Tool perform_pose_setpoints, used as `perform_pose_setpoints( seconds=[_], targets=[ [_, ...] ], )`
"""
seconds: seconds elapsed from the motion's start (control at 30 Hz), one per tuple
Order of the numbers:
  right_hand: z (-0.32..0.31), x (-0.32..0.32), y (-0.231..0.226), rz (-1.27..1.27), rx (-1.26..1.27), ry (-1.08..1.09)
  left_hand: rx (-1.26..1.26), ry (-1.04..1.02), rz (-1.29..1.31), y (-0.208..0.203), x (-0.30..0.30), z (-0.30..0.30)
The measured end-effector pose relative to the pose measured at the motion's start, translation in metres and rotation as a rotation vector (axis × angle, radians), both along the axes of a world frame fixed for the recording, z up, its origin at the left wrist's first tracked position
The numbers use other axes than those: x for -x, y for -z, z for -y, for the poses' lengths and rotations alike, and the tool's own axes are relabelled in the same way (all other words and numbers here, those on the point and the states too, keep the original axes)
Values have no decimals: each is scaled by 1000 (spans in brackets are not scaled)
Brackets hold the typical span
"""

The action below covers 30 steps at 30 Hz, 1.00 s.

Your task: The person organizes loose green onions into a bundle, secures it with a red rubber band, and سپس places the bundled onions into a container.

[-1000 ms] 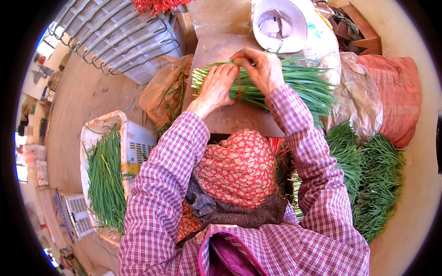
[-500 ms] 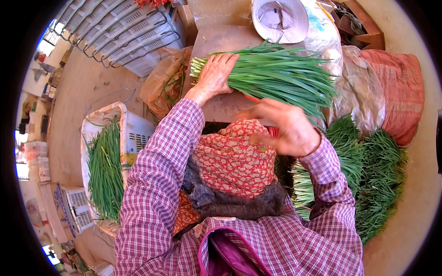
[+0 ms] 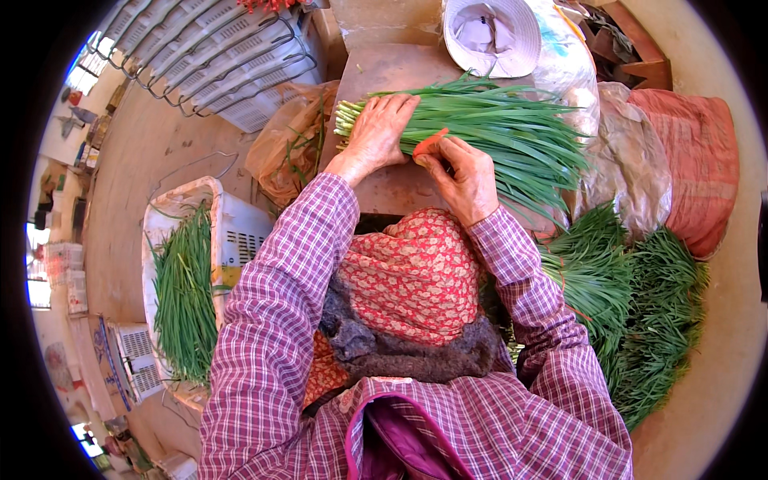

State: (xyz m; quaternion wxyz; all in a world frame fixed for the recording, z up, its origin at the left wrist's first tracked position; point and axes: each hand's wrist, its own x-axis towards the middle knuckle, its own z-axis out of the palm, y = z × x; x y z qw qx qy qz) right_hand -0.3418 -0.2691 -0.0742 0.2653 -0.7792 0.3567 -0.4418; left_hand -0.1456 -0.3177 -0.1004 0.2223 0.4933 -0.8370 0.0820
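A thick bunch of garlic chives (image 3: 496, 128) lies across a brown board, its pale cut ends to the left and green leaves to the right. My left hand (image 3: 379, 132) is closed over the bunch near the cut ends, pressing it on the board (image 3: 384, 68). Close to its fingertips, my right hand (image 3: 464, 178) pinches an orange-red tie (image 3: 430, 142) at the bunch's near edge. How far the tie runs under the leaves is hidden.
To the left stands a white crate (image 3: 214, 240) holding loose chives. Tied bunches (image 3: 596, 272) are piled at the right. Grey crates (image 3: 264, 72), a plastic bag (image 3: 280, 148), a pale hat (image 3: 492, 40) and a red sack (image 3: 688, 168) surround the board.
My right hand has moved up and in from above my lap to the bunch, where it now pinches the orange-red tie. My left hand stays on the chives.
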Motion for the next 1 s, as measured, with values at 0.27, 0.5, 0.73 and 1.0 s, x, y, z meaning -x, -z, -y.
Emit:
perform_pose_setpoints(
  seconds=[0.27, 0.5, 0.73, 1.0],
  targets=[
    [8, -5, -5, 0, -22, 33, -82, -27, 32, -2, 0, 0],
    [7, -2, 2, 42, -64, -38, -78, -26, 4, 0, 0, 1],
    [10, -6, -3, 47, -35, 68, -75, -33, 17, -4, 1, -1],
    [92, -6, 1, -266, 366, 214, -73, -41, 47, -6, 2, -9]
  ],
)
